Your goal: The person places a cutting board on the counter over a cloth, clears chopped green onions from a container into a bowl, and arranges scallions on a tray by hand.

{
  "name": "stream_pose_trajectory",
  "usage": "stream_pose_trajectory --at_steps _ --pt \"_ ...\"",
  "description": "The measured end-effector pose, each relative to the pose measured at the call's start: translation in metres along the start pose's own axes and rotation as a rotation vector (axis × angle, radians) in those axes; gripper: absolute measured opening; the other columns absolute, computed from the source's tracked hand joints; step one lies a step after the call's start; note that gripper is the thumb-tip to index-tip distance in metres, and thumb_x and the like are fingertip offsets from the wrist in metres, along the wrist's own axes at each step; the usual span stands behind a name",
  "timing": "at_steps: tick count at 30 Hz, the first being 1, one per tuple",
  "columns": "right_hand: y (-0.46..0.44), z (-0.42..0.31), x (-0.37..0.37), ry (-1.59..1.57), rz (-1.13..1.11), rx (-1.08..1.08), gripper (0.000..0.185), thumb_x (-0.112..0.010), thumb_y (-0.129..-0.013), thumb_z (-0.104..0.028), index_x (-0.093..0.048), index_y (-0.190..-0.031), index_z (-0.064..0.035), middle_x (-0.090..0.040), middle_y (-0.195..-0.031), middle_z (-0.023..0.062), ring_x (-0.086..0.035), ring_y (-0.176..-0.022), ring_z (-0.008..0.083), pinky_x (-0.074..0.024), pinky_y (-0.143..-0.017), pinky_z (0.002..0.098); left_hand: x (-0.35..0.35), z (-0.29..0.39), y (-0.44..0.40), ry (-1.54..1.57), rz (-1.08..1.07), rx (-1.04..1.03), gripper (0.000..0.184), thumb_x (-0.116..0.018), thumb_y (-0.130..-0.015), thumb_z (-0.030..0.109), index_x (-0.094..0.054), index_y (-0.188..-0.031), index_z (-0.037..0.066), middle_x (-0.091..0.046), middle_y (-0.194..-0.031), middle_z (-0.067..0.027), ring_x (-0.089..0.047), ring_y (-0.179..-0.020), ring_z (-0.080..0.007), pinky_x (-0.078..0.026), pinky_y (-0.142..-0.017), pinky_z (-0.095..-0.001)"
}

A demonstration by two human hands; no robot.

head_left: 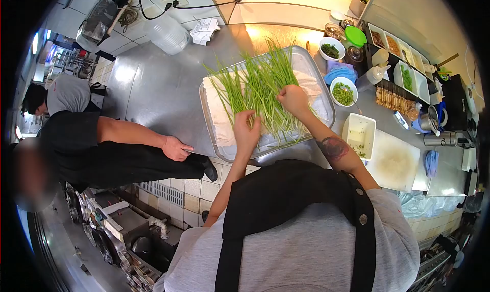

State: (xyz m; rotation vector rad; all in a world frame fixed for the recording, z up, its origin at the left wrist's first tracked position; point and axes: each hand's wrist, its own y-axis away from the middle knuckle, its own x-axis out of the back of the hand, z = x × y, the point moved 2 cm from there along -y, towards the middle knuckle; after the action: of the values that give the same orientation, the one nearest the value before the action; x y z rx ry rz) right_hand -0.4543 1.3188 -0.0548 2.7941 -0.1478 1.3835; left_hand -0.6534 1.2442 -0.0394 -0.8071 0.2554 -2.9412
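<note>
A heap of long green chives (255, 82) lies over a pale cloth (219, 115) in a metal tray (326, 100) on the steel counter. My left hand (247, 131) is at the heap's near left side, its fingers curled in against the stalks. To the right and a little farther off, my right hand (295, 101) is closed at the chives' right side, its fingertips pinched together on the stalks. What exactly lies within each pinch is partly covered by the fingers.
Right of the tray are bowls of chopped greens (343, 92), a white tub (359, 135), a cutting board (393, 161) and a squeeze bottle (371, 77). Plastic containers (168, 35) stand at the back left. A co-worker's hand (176, 148) is by the counter edge; another person stands farther left.
</note>
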Motion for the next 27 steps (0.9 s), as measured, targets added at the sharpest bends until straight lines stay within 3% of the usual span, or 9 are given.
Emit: stream_pose_trajectory --at_steps 4,7,19,27 --pt "0.013 -0.005 0.012 -0.365 -0.029 -0.032 0.027 -0.079 -0.068 -0.028 -0.071 -0.073 -0.0030 -0.067 -0.065 0.0106 -0.066 -0.061 0.0232 -0.0516 -0.058 0.0338 -0.036 0.006 -0.020 0.465 -0.104 0.233 0.018 -0.063 -0.089 0.013 -0.063 -0.098 -0.002 -0.065 -0.083 -0.0046 -0.057 -0.071 -0.0095 -0.047 -0.066 -0.0248" --pt "0.025 -0.007 0.019 -0.505 -0.089 -0.060 0.030 -0.080 -0.067 -0.030 -0.072 -0.074 -0.0029 -0.067 -0.065 0.0093 -0.065 -0.059 0.0184 -0.0502 -0.057 0.0305 -0.048 0.014 -0.027 0.791 -0.128 0.415 0.017 -0.064 -0.089 0.014 -0.064 -0.095 -0.002 -0.065 -0.082 -0.0048 -0.058 -0.070 -0.0093 -0.047 -0.065 -0.0234" --pt "0.045 -0.024 0.052 -0.512 -0.176 -0.028 0.023 -0.079 -0.070 -0.023 -0.072 -0.074 -0.0015 -0.068 -0.068 0.0085 -0.063 -0.060 0.0124 -0.0497 -0.058 0.0267 -0.038 0.033 -0.029 0.843 -0.255 0.455 0.013 -0.065 -0.087 0.012 -0.064 -0.090 -0.001 -0.065 -0.075 -0.0058 -0.061 -0.062 -0.0109 -0.051 -0.058 -0.0228" --pt "0.043 -0.011 0.038 -0.844 -0.313 -0.164 0.019 -0.072 -0.079 -0.018 -0.071 -0.081 0.0008 -0.066 -0.070 0.0044 -0.058 -0.063 0.0090 -0.0455 -0.060 0.0241 -0.039 0.028 -0.030 0.880 -0.238 0.437 0.013 -0.064 -0.089 0.012 -0.064 -0.091 -0.001 -0.064 -0.073 -0.0050 -0.060 -0.062 -0.0105 -0.052 -0.060 -0.0235"
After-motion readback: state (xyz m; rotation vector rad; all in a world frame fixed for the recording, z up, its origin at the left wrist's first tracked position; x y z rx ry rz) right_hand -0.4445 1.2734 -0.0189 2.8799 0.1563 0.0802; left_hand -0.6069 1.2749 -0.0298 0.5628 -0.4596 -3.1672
